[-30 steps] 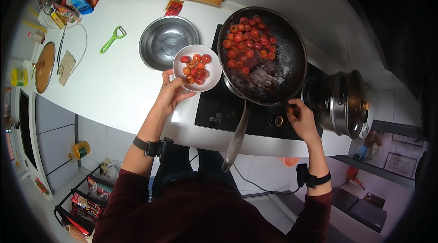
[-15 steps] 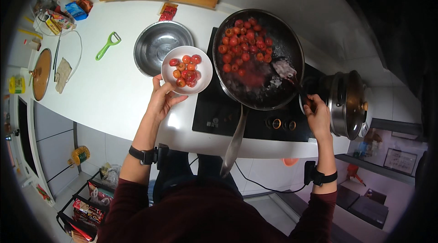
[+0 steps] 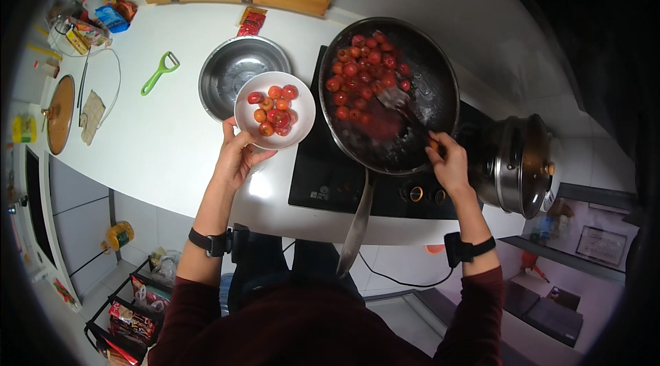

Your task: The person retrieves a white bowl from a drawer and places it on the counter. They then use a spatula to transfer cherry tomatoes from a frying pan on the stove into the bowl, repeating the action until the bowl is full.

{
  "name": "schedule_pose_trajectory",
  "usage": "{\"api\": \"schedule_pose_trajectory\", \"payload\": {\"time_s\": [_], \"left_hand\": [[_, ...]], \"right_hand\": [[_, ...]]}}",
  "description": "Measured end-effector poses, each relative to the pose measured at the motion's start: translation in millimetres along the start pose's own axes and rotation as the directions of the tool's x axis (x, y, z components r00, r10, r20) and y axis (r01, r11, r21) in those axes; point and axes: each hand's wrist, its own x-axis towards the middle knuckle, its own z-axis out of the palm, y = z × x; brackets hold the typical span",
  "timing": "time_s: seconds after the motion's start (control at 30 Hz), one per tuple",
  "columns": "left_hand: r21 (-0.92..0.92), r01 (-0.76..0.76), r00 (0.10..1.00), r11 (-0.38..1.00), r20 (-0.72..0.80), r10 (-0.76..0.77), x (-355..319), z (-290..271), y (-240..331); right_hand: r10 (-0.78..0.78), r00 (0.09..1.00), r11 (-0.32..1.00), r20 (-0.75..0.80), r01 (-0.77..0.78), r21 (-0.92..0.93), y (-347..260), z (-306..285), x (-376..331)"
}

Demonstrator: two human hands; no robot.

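Note:
My left hand [image 3: 236, 160] grips the near-left rim of a white bowl [image 3: 306, 122], which holds several small round red fruits [image 3: 276, 110] that look like hawthorns. Beneath and behind it, the bowl overlaps a steel basin [image 3: 230, 67] on the counter. In my right hand [image 3: 451, 163], the fingers are wrapped round the handle of a spatula [image 3: 407, 110]. Its blade is inside a dark frying pan [image 3: 440, 74], touching the edge of a heap of the same red fruits [image 3: 364, 67]. Reddish liquid or steam blurs the pan's middle.
The pan sits on a black cooktop [image 3: 316, 180], its long handle [image 3: 357, 228] jutting over the counter's front edge. A lidded steel pot [image 3: 519, 167] stands at right. Leftward are a green peeler [image 3: 159, 74], a cloth [image 3: 91, 118] and a round lid [image 3: 60, 115]. A red packet [image 3: 251, 22] lies behind the basin.
The spatula has swung left and away from me, from the pan's right side to the fruits, with my right hand moving left. My left hand and the bowl have shifted slightly left and nearer.

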Motion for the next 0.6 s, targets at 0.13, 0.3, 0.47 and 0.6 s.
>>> {"api": "schedule_pose_trajectory", "payload": {"time_s": [0.13,0.3,0.47,0.6], "left_hand": [[-0.012,-0.009,1.0,1.0,0.004,0.009,3.3,3.7,-0.6],[0.004,-0.014,1.0,1.0,-0.007,0.014,0.7,6.4,0.6],[0.007,-0.027,0.999,1.0,-0.019,0.027,-1.7,3.8,1.1],[-0.012,-0.033,0.999,0.999,-0.037,0.033,-4.7,-0.4,2.8]], "right_hand": [[0.054,0.999,0.989,0.006,-0.054,0.134,-18.2,20.4,7.5],[0.016,0.999,0.974,-0.032,-0.008,0.227,-27.7,30.2,3.2],[0.01,0.999,0.996,-0.042,-0.006,0.093,-39.4,42.5,20.4],[0.047,0.998,0.995,-0.036,-0.044,0.094,-48.5,43.0,18.4]]}}
